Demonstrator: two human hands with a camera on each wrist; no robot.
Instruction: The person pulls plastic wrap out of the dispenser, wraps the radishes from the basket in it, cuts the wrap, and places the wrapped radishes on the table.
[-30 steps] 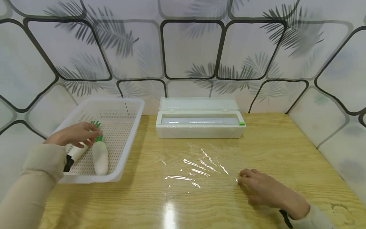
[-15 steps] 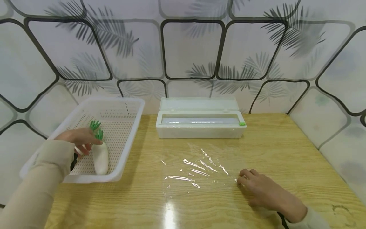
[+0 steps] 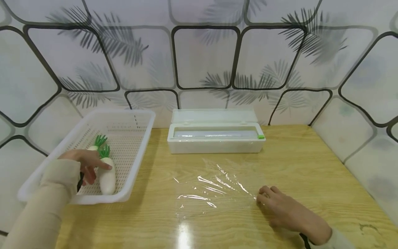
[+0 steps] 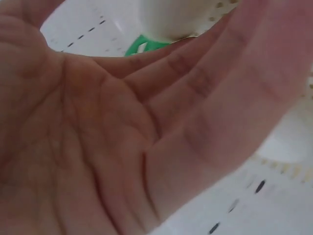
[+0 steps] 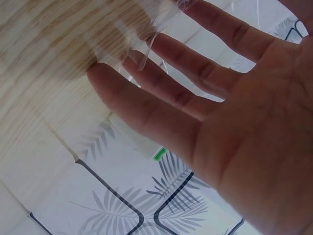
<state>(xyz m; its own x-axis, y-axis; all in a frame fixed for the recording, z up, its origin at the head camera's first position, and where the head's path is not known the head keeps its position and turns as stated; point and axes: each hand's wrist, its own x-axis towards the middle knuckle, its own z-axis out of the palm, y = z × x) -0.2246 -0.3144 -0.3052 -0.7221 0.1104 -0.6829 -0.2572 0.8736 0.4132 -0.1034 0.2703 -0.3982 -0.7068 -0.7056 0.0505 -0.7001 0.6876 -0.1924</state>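
Observation:
My left hand point(image 3: 87, 162) is inside the white basket point(image 3: 140, 155), over two white radishes with green tops. A fingertip lies over the nearer radish point(image 3: 107, 180); the other radish point(image 3: 93, 147) is mostly hidden under the hand. In the left wrist view the palm and long fingers point(image 4: 195, 83) lie unfolded, thumb well apart, with part of a radish point(image 4: 171, 17) beyond them. At the right, my right hand point(image 3: 281, 209) rests its fingertips on the edge of clear cling film point(image 3: 214, 186) spread on the table. The right wrist view has extended fingers point(image 5: 146, 105) touching the wrinkled film point(image 5: 149, 46).
Behind the film stands a white cling film box point(image 3: 214, 147) with its lid point(image 3: 214, 116) raised, a roll point(image 3: 214, 134) inside and a green slider point(image 3: 260, 137) at the right. A patterned wall covering point(image 3: 205, 58) rises behind the wooden table point(image 3: 311, 159).
My left hand has moved right and lower, from the green tops onto the nearer radish. The right hand stays at the film's edge. The head view has shifted slightly.

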